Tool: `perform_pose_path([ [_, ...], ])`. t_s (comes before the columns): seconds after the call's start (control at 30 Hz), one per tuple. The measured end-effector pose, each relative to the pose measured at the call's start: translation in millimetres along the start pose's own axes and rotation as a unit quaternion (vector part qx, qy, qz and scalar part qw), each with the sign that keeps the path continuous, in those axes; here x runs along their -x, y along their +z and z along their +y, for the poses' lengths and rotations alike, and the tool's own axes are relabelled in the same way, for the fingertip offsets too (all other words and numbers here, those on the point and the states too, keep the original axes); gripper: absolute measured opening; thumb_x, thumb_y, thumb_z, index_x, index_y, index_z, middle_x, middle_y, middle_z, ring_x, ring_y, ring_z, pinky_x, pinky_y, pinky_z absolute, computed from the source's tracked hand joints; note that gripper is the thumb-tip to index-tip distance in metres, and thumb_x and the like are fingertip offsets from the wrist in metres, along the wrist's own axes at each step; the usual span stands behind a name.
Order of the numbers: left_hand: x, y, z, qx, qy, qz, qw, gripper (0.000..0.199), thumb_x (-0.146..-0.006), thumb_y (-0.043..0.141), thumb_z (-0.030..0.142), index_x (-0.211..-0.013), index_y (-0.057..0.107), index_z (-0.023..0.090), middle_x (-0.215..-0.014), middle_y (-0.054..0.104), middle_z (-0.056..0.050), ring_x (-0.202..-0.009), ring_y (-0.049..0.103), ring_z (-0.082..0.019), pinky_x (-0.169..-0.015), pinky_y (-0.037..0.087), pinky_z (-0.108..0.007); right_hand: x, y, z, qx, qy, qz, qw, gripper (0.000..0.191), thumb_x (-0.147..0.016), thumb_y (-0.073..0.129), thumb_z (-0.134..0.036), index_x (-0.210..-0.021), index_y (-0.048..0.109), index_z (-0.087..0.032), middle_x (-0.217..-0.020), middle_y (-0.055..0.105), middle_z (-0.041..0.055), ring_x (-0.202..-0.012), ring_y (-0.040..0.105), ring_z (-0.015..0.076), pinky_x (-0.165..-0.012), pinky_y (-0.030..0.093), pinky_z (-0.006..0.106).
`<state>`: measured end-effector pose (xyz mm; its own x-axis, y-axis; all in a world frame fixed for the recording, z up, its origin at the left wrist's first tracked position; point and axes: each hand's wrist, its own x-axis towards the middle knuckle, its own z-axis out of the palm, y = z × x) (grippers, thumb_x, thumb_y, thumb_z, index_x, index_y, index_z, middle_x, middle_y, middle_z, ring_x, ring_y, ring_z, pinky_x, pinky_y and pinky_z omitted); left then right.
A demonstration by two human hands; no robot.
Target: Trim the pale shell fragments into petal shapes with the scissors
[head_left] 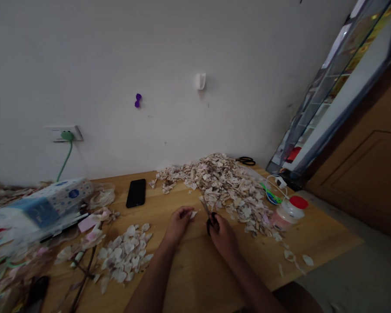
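Note:
Over the middle of the wooden table, my left hand [178, 222] pinches a small pale flake [193, 214] at its fingertips. To its right, my right hand [224, 237] is closed on the black handles of a pair of scissors [211, 221], whose blades point up and left, apart from the flake. Beyond both hands lies a large heap of dry pale flakes [220, 176]. A smaller pile of rounder whitish pieces [128, 252] sits left of my left forearm.
A black phone [136, 193] lies at the back left. Plastic packaging [55, 200] and twigs [84, 276] crowd the left side. At the right stand a red-lidded jar [288, 212] and a white cable [276, 178]. Black-handled scissors [246, 161] rest by the wall.

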<state>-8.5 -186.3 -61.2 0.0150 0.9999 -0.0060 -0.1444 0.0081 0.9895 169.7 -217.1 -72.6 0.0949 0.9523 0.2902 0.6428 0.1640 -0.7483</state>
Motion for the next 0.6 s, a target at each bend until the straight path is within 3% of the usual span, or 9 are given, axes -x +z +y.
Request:
perform_pose_path([
  [0.1,-4,-3.2,2,-0.023,0.011,0.023,0.999,0.036,-0.068,0.069,0.039,-0.095,0.065,0.016,-0.078,0.066,-0.003,-0.067,0.059,-0.013,-0.065,0.048,-0.027,-2,-3,-1,-0.084,0.049,0.000,0.995,0.033,-0.082,0.050,-0.050,-0.092,0.060,-0.020,-0.083,0.067,0.0068,-0.077,0.061,0.0223,-0.067,0.045,0.029],
  [0.17,-5,-9.7,13,-0.092,0.032,0.047,0.994,0.032,-0.069,0.066,0.036,-0.094,0.066,0.016,-0.075,0.065,-0.002,-0.066,0.059,-0.014,-0.064,0.047,-0.026,-3,-4,-1,-0.134,0.064,0.009,0.989,0.034,-0.081,0.052,-0.052,-0.088,0.059,-0.019,-0.077,0.066,0.0047,-0.072,0.060,0.0210,-0.064,0.045,0.028],
  [0.23,-2,-23.3,32,-0.204,0.055,0.065,0.975,0.027,-0.072,0.060,0.030,-0.094,0.066,0.016,-0.073,0.065,-0.002,-0.067,0.059,-0.015,-0.064,0.045,-0.026,-4,-5,0,-0.171,0.072,0.022,0.982,0.035,-0.079,0.054,-0.052,-0.085,0.059,-0.019,-0.074,0.065,0.0036,-0.070,0.059,0.0206,-0.064,0.044,0.027],
  [0.3,9,-45.5,57,-0.337,0.053,0.044,0.939,0.027,-0.074,0.056,0.023,-0.099,0.064,0.016,-0.071,0.065,-0.002,-0.067,0.060,-0.016,-0.064,0.044,-0.026,-4,-6,2,-0.206,0.083,0.040,0.974,0.036,-0.078,0.055,-0.053,-0.084,0.059,-0.018,-0.072,0.065,0.0036,-0.071,0.059,0.0207,-0.064,0.044,0.028],
  [0.4,36,-88.2,95,-0.556,-0.017,0.018,0.831,0.032,-0.076,0.052,0.014,-0.105,0.062,0.020,-0.082,0.068,-0.004,-0.077,0.061,-0.018,-0.071,0.043,-0.028,-4,-9,4,-0.256,0.100,0.084,0.958,0.038,-0.077,0.055,-0.054,-0.083,0.060,-0.017,-0.073,0.064,0.0040,-0.070,0.057,0.0203,-0.064,0.044,0.028],
  [0.47,54,-110.6,113,-0.693,-0.037,0.072,0.716,0.035,-0.079,0.048,0.011,-0.109,0.061,0.022,-0.094,0.067,-0.009,-0.095,0.059,-0.024,-0.080,0.042,-0.035,-4,-11,6,-0.273,0.107,0.109,0.950,0.037,-0.076,0.055,-0.054,-0.080,0.059,-0.017,-0.070,0.062,0.0028,-0.068,0.056,0.0191,-0.063,0.044,0.028],
  [0.53,64,-117.0,118,-0.760,-0.022,0.140,0.634,0.036,-0.081,0.043,0.011,-0.111,0.061,0.020,-0.106,0.064,-0.014,-0.107,0.054,-0.031,-0.086,0.041,-0.044,-6,-13,7,-0.278,0.112,0.135,0.944,0.035,-0.077,0.055,-0.053,-0.078,0.058,-0.018,-0.068,0.060,0.0014,-0.067,0.055,0.0180,-0.064,0.043,0.028],
  [0.57,65,-112.4,115,-0.768,-0.001,0.156,0.622,0.037,-0.082,0.041,0.010,-0.112,0.060,0.018,-0.111,0.062,-0.015,-0.111,0.052,-0.032,-0.088,0.040,-0.045,-7,-13,6,-0.280,0.115,0.149,0.942,0.034,-0.077,0.055,-0.052,-0.078,0.058,-0.018,-0.068,0.059,0.0012,-0.067,0.055,0.0176,-0.065,0.043,0.028],
  [0.6,64,-102.6,107,-0.761,0.024,0.148,0.632,0.037,-0.082,0.041,0.011,-0.113,0.060,0.017,-0.115,0.060,-0.016,-0.113,0.050,-0.031,-0.091,0.039,-0.045,-9,-14,6,-0.283,0.118,0.161,0.938,0.033,-0.078,0.054,-0.051,-0.079,0.057,-0.018,-0.069,0.059,0.0013,-0.067,0.055,0.0174,-0.066,0.044,0.028],
])
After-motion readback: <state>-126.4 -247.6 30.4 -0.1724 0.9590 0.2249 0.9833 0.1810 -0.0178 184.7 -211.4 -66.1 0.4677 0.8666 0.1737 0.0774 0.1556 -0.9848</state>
